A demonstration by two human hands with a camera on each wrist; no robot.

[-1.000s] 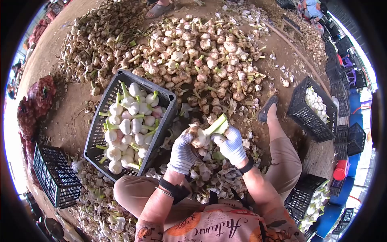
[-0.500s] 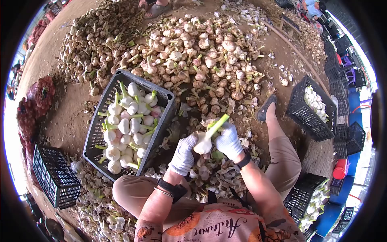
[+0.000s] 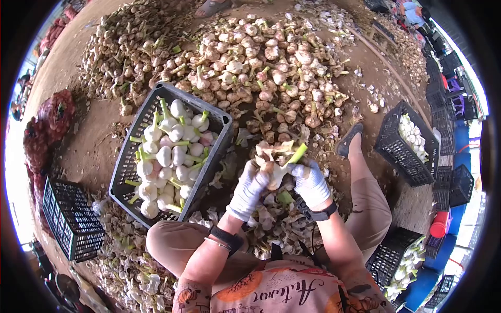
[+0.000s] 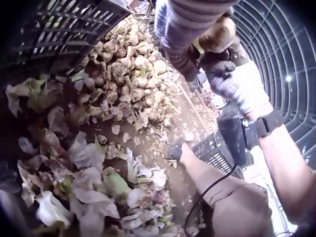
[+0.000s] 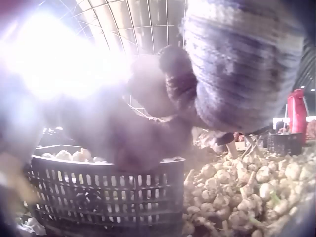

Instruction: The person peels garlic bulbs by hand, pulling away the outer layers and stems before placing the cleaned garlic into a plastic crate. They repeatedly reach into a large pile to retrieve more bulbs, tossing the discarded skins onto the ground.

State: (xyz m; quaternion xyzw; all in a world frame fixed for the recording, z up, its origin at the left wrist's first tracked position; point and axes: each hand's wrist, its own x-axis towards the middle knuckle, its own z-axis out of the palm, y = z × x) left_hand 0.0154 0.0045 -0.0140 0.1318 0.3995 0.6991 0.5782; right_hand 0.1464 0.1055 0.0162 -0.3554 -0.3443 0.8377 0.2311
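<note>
Both hands wear pale striped gloves. The left hand (image 3: 250,191) grips a garlic bulb (image 3: 275,176) with its loose brown outer skin (image 3: 272,152) hanging around it. On the other side, the right hand (image 3: 310,182) pinches the bulb's green stem (image 3: 298,154) near its base. In the left wrist view the left hand (image 4: 190,29) holds the bulb (image 4: 217,37) close to the right hand (image 4: 242,84). The right wrist view shows the right hand (image 5: 242,64) large, its fingertips partly hidden by glare and blur.
A black crate (image 3: 206,182) of cleaned white garlic stands at the left. Beyond lies a heap of unpeeled garlic (image 3: 250,57). Peeled skins (image 3: 271,229) cover the ground between the legs. More crates (image 3: 73,219) stand at both sides, with a red mesh sack (image 3: 47,128) at far left.
Both hands have shifted slightly right with the bulb. Loose brown skin now spreads above it, and its stem leans right between the right hand's fingers. The view has moved a little.
</note>
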